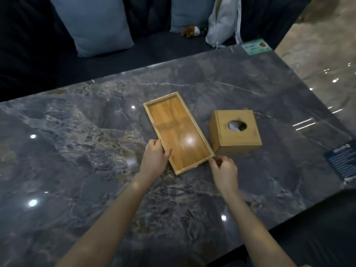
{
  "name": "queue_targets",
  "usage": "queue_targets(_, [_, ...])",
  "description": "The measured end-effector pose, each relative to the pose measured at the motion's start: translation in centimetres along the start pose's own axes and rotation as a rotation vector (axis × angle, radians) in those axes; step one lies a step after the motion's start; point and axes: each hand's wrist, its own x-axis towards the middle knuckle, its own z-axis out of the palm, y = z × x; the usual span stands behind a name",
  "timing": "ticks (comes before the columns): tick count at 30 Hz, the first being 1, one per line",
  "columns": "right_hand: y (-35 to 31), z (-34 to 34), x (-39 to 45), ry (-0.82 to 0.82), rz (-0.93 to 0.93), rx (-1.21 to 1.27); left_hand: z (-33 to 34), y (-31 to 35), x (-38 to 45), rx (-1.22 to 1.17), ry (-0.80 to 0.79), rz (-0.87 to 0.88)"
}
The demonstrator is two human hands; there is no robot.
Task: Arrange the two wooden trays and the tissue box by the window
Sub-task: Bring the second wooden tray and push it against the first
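Dark grey marble with pale veins forms the glossy worktop (77, 151), which mirrors several ceiling lights; behind it runs a dark sofa bearing a light blue cushion (92, 24), a small brown and white plush toy (190, 31) and a white fabric bag (223, 22). Left of centre, the left hand (155, 158) rests at the long left edge of the shallow rectangular wooden tray (178, 132), fingers curled against the rim and thumb over it, so it lightly grips that edge. Only this one tray is visible, lying flat and angled on the worktop. Just right of the tray's near corner, the right hand (224, 169) is loosely curled, fingertips pinched close to the corner; whether it touches is unclear. Further right stands the cube-shaped wooden tissue box (236, 132), just beside the tray, white tissue visible in its oval top opening.
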Motion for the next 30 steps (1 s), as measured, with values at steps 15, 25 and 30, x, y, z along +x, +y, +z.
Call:
queue_targets(15, [-0.8, 2.1, 1.9, 0.058, 0.233, 0.039, 2.1, 1.0, 1.9, -0.023, -0.050, -0.257])
queue_targets(25, [-0.4, 2.5, 1.5, 0.024, 0.141, -0.007, 1.3, 0.8, 1.3, -0.138, 0.054, -0.221])
queue_targets(30, [-0.3, 2.4, 1.3, 0.031, 0.157, 0.066, 0.6, 1.1, 0.5, -0.249, 0.112, -0.164])
